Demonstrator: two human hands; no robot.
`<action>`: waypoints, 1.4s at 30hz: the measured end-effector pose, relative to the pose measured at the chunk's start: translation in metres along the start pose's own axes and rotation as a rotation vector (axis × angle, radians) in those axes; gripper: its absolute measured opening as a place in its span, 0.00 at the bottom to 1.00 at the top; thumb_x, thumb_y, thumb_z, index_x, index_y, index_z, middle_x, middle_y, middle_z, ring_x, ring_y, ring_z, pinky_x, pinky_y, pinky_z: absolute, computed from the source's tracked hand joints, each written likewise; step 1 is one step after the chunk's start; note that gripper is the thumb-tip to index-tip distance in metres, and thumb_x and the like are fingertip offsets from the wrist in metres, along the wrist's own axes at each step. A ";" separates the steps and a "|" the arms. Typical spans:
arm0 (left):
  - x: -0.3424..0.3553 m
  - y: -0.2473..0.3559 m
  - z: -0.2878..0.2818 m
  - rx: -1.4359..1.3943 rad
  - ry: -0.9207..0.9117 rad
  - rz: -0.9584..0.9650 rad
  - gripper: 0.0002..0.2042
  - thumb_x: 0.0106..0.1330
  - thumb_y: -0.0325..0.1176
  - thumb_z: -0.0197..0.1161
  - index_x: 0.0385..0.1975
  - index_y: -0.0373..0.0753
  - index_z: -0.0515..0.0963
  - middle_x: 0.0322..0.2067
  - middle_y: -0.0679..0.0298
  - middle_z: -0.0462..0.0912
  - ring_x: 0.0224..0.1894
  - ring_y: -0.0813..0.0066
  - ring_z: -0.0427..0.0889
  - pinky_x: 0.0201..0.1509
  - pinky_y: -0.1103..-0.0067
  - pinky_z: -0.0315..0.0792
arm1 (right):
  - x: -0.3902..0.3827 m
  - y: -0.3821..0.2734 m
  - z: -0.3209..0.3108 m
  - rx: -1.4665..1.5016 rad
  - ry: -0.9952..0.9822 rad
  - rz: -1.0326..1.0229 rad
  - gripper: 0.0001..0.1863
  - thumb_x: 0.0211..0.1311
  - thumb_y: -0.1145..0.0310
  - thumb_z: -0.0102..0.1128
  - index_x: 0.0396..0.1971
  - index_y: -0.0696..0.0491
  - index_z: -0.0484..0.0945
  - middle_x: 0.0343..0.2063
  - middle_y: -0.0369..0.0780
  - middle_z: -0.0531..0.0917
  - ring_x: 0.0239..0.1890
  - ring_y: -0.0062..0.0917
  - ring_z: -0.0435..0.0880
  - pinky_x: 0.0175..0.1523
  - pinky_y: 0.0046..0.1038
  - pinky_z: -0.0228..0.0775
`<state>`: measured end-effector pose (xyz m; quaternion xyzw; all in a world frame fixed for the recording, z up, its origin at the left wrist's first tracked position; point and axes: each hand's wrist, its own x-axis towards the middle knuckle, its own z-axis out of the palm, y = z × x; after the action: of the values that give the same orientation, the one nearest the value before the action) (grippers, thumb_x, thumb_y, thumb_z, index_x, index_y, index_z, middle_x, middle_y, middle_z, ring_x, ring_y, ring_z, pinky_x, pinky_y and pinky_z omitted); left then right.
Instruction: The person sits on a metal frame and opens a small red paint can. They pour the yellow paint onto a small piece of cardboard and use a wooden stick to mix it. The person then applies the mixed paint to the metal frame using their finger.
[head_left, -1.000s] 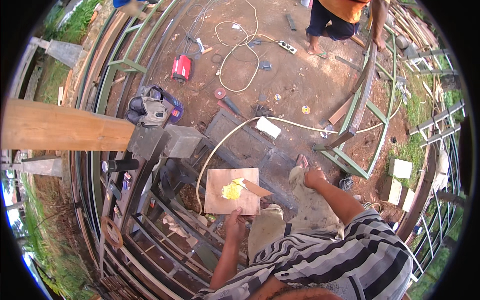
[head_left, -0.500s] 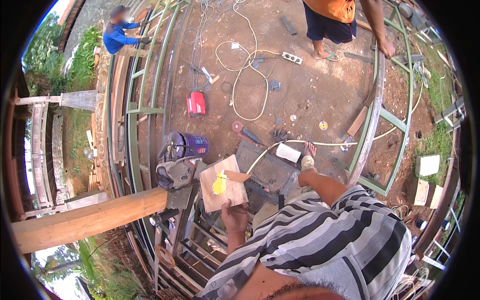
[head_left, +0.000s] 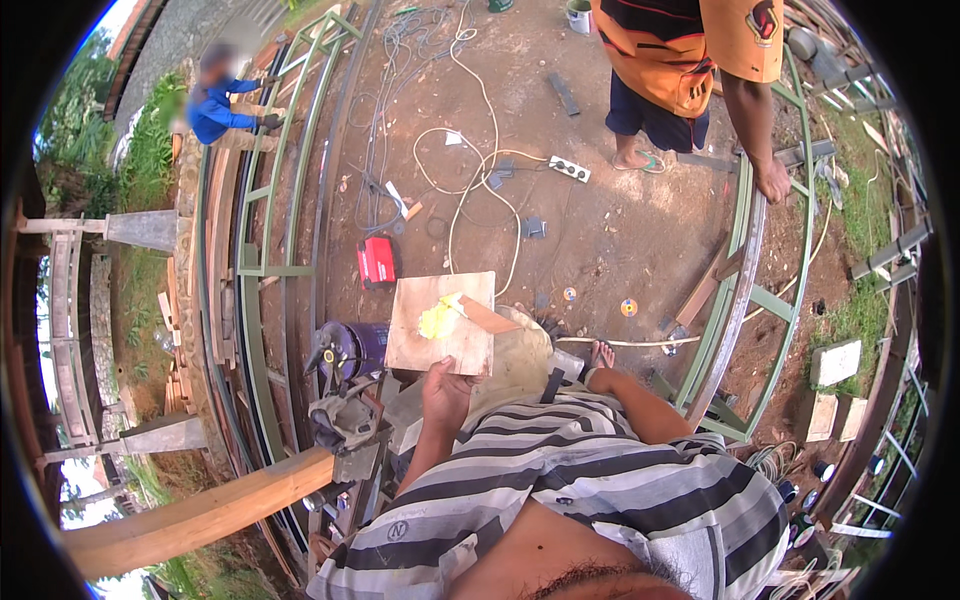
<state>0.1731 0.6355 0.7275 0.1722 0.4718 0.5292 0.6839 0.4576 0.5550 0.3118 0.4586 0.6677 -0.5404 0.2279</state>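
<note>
At your far left, a co-worker in blue [head_left: 213,115] is reaching toward a green metal frame. Nearer, a purple bucket [head_left: 367,347] is standing just left of your wooden board [head_left: 415,352], and a red box-shaped machine [head_left: 377,262] is sitting on the ground beyond it. Your left hand [head_left: 446,393] is gripping the board's near edge, thumb on top, fingers curling underneath, so the board is hanging in front of your lap. Yellow paste [head_left: 435,320] is lying in one uneven patch about its middle: you are having it out and ready, but it is covering only part of the wood. A flat brown spreader [head_left: 487,314] is resting across the paste's right side, its far end overhanging the board; no hand is working it, so the spreading appears to be pausing. To the right, your right hand [head_left: 600,378] is lying near your foot; I cannot tell how closed it is or whether it is holding anything. Farther right, a co-worker in orange [head_left: 655,60] is keeping a hand on a metal bar.
</note>
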 end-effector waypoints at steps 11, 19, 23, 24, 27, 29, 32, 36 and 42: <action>0.305 0.114 -0.017 -0.053 -0.145 0.008 0.24 0.71 0.37 0.55 0.64 0.33 0.70 0.59 0.54 0.81 0.60 0.61 0.81 0.60 0.62 0.78 | 0.086 0.077 -0.168 0.256 0.211 0.021 0.31 0.76 0.45 0.40 0.64 0.51 0.78 0.64 0.49 0.78 0.67 0.46 0.75 0.72 0.41 0.64; 0.460 0.269 -0.060 0.076 0.077 0.100 0.24 0.67 0.36 0.60 0.62 0.37 0.70 0.55 0.60 0.82 0.51 0.63 0.85 0.47 0.67 0.81 | 0.023 -0.129 -0.512 0.789 0.806 0.426 0.29 0.66 0.44 0.59 0.55 0.50 0.85 0.57 0.52 0.83 0.62 0.42 0.81 0.68 0.37 0.69; 0.539 0.325 -0.011 0.111 0.045 0.096 0.26 0.66 0.35 0.61 0.65 0.39 0.68 0.55 0.61 0.81 0.51 0.64 0.84 0.49 0.67 0.79 | 0.059 -0.120 -0.577 0.926 0.998 0.423 0.25 0.69 0.47 0.57 0.51 0.52 0.86 0.50 0.51 0.86 0.57 0.40 0.85 0.63 0.36 0.73; 0.567 0.328 -0.002 0.040 0.012 0.075 0.27 0.65 0.31 0.61 0.65 0.36 0.67 0.55 0.58 0.80 0.55 0.62 0.83 0.53 0.65 0.79 | 0.084 -0.095 -0.568 0.839 1.029 0.395 0.24 0.70 0.49 0.56 0.50 0.53 0.86 0.48 0.50 0.88 0.55 0.38 0.86 0.62 0.35 0.74; 0.642 0.340 0.024 0.042 -0.074 0.042 0.27 0.64 0.32 0.63 0.64 0.35 0.68 0.55 0.57 0.80 0.57 0.62 0.82 0.55 0.63 0.79 | 0.106 -0.112 -0.598 1.008 0.755 0.543 0.21 0.73 0.56 0.54 0.52 0.54 0.85 0.46 0.45 0.89 0.51 0.32 0.87 0.59 0.33 0.75; 0.689 0.348 0.069 0.053 -0.114 0.035 0.27 0.65 0.34 0.61 0.65 0.37 0.68 0.56 0.59 0.80 0.56 0.63 0.82 0.55 0.63 0.79 | 0.120 -0.106 -0.603 1.676 0.709 0.056 0.21 0.72 0.59 0.54 0.54 0.58 0.84 0.52 0.44 0.87 0.53 0.31 0.85 0.60 0.35 0.75; 0.769 0.361 0.136 0.075 -0.157 0.046 0.26 0.66 0.35 0.61 0.64 0.38 0.69 0.55 0.61 0.81 0.54 0.64 0.83 0.53 0.65 0.79 | 0.205 -0.054 -0.643 1.599 0.533 0.200 0.22 0.69 0.52 0.58 0.51 0.51 0.87 0.44 0.42 0.89 0.42 0.31 0.87 0.45 0.39 0.78; 0.887 0.388 0.212 0.099 -0.196 -0.018 0.22 0.67 0.36 0.61 0.59 0.38 0.72 0.51 0.62 0.83 0.50 0.67 0.85 0.47 0.70 0.79 | 0.280 -0.021 -0.758 1.516 0.865 0.340 0.22 0.68 0.52 0.57 0.47 0.53 0.87 0.39 0.44 0.89 0.33 0.30 0.84 0.40 0.40 0.76; 1.011 0.438 0.344 0.175 -0.281 0.023 0.21 0.67 0.38 0.59 0.58 0.36 0.74 0.50 0.61 0.83 0.49 0.67 0.84 0.51 0.69 0.78 | 0.219 0.017 -0.928 0.085 0.780 0.067 0.15 0.57 0.63 0.60 0.43 0.44 0.89 0.33 0.50 0.86 0.35 0.44 0.87 0.42 0.41 0.77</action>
<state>0.2068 1.7895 0.7521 0.3088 0.4138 0.4648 0.7193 0.5454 1.4982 0.4181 0.6600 0.6657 -0.3453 -0.0447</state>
